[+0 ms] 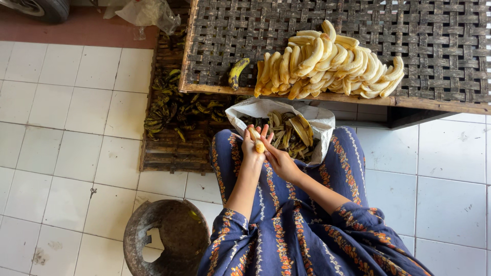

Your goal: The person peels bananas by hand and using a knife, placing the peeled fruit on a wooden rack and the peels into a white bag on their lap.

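My left hand (pixel 252 148) and my right hand (pixel 279 158) meet over my lap, both closed on one small banana (pixel 258 144) that is partly peeled. Just beyond them lies a white sack (pixel 322 122) open at the top and filled with banana peels (pixel 289 130). Farther off, a heap of peeled yellow bananas (pixel 327 64) rests on a woven bamboo tray (pixel 440 46). One unpeeled banana (pixel 237 72) with dark patches lies on the tray to the left of the heap.
Unpeeled dark green bananas (pixel 169 110) are piled on a wooden slatted pallet (pixel 174 151) left of the sack. A rusty round metal pot (pixel 166 237) sits on the white tiled floor near my left knee. A tyre (pixel 41 7) shows at top left.
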